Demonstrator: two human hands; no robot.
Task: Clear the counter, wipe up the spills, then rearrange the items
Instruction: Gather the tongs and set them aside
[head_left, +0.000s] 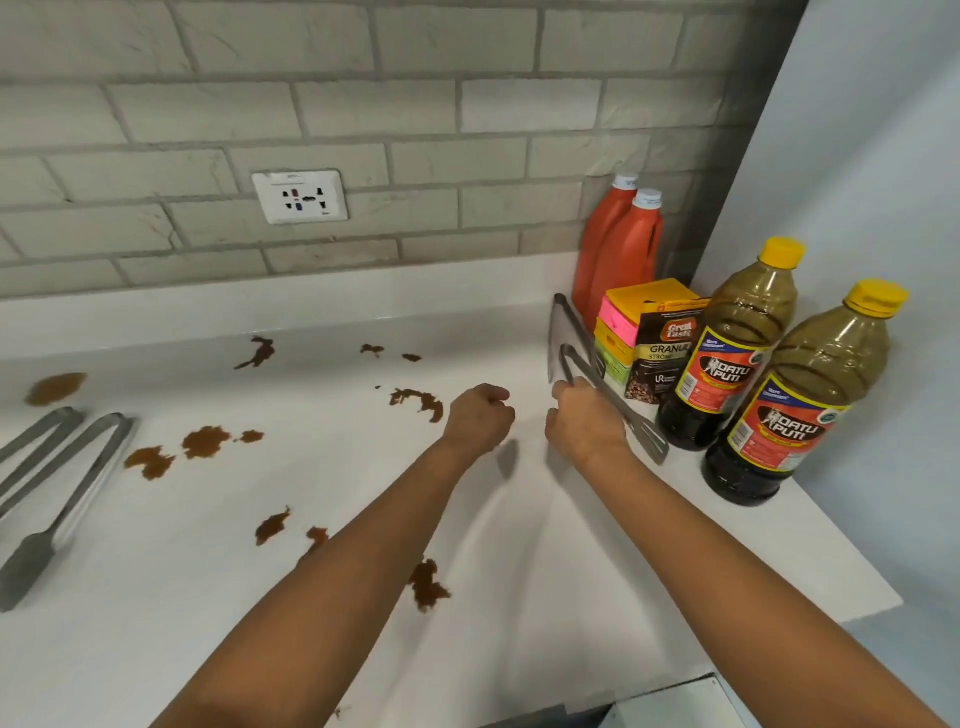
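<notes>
Brown sauce spills lie scattered over the white counter, from the back edge to the front. My right hand grips a pair of metal tongs near the items at the right. A second pair of tongs lies just behind them. My left hand hovers over the counter with its fingers curled, holding nothing, beside a spill. Two more metal tongs lie at the left edge.
At the back right stand two orange bottles, a stack of small boxes, a coffee granules pouch and two dark sauce bottles with yellow caps. A wall socket sits in the brick backsplash. A pale wall bounds the right side.
</notes>
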